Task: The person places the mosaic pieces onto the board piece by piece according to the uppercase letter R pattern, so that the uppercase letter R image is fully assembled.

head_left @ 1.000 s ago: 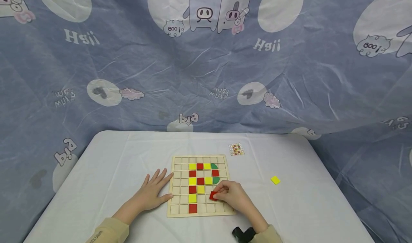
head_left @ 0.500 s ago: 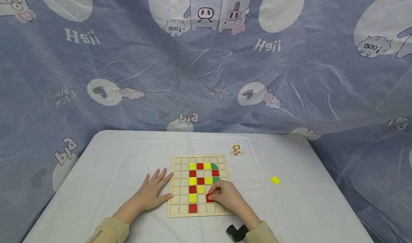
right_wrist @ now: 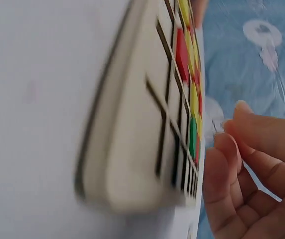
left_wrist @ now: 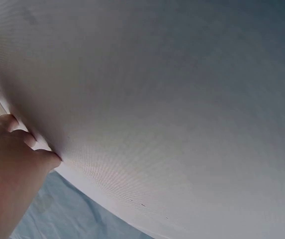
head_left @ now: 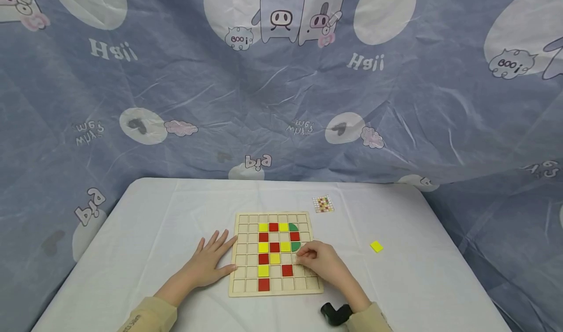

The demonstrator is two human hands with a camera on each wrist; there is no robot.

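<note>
A wooden grid board (head_left: 244, 285) lies on the white table, with red, yellow and green tiles set in its squares. My left hand (head_left: 204, 266) is spread flat at the board's left edge, thumb and index fingertip touching it. Over the board's right side hovers my right hand (head_left: 323, 263), its fingers loosely bent with nothing between them. Just left of and below those fingertips, a red tile (head_left: 287, 270) sits in a square. In the right wrist view the right hand (right_wrist: 256, 174) is apart from the board (right_wrist: 127, 164).
A small pattern card (head_left: 323, 204) lies behind the board to the right. One loose yellow tile (head_left: 376, 246) is farther right on the table (head_left: 422, 283). A black device (head_left: 335, 315) is at the right wrist. A blue printed cloth (head_left: 281, 92) hangs behind the table.
My right hand moved left with the red tile, set it into a square, let go and drew back up and to the right. The left hand stayed still.
</note>
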